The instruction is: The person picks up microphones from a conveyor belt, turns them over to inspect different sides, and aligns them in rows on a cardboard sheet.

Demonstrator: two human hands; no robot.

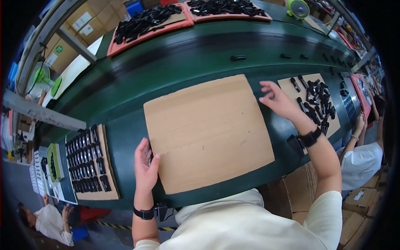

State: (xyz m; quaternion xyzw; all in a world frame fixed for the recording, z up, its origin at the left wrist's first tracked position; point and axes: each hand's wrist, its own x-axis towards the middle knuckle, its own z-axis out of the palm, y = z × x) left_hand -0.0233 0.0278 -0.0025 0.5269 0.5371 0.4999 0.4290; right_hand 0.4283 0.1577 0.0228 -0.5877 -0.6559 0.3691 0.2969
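Observation:
A bare sheet of brown cardboard [208, 133] lies on the green work surface in front of me. My left hand [146, 164] is at its left edge, thumb and fingers apart; whether it touches the edge I cannot tell. Beyond the sheet's upper right edge, my right hand [279, 102] is raised with its fingers spread and nothing in them. Close to that hand, a second cardboard sheet [333, 129] carries a loose heap of small black pieces [316, 98], short and tube-like with shiny bands.
At left, similar black pieces stand in tidy rows on another cardboard sheet [111, 193]. Pink trays [189, 21] heaped with them sit at the back. A few lie on the green belt [191, 50]. Metal posts [46, 112] rise at left. Co-workers sit at both sides.

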